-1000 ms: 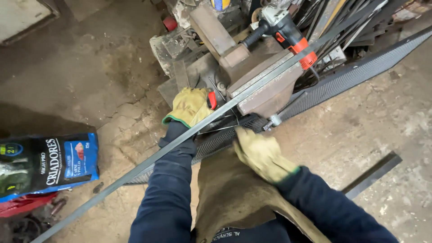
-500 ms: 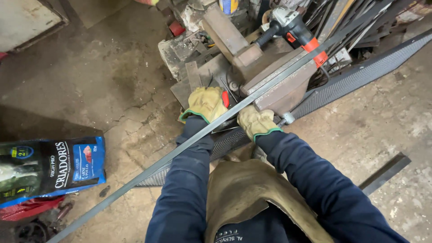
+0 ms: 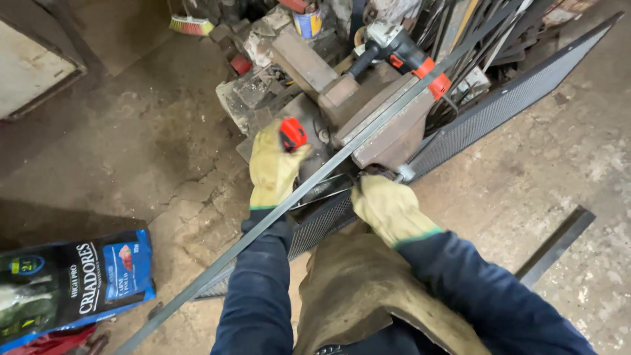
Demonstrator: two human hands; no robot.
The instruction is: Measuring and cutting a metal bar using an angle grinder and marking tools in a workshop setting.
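Two gloved hands work over a cluttered workshop floor (image 3: 131, 151) of cracked concrete, seen from above. The left hand (image 3: 273, 167), in a yellow leather glove, is closed around a small red-capped tool (image 3: 292, 133), lifted just above a long grey steel bar (image 3: 315, 181). The bar runs diagonally from the floor's lower left edge up to the upper right, passing across a rusty metal block (image 3: 388, 131) near the top middle. The right hand (image 3: 388, 207), also in a yellow glove, presses down just beside the bar, below the block; its fingers curl closed, but what they grip is hidden. A panel of black metal mesh (image 3: 499, 108) lies under both hands and stretches toward the upper right corner. An angle grinder (image 3: 401, 49) with a red and black body rests on the scrap pile behind the block. A dark feed bag (image 3: 72, 283) with a blue panel lies at the lower left edge. A flat dark steel strip (image 3: 555, 243) lies on the floor at the right. Dark blue sleeves and a tan leather apron (image 3: 355, 289) fill the bottom middle.
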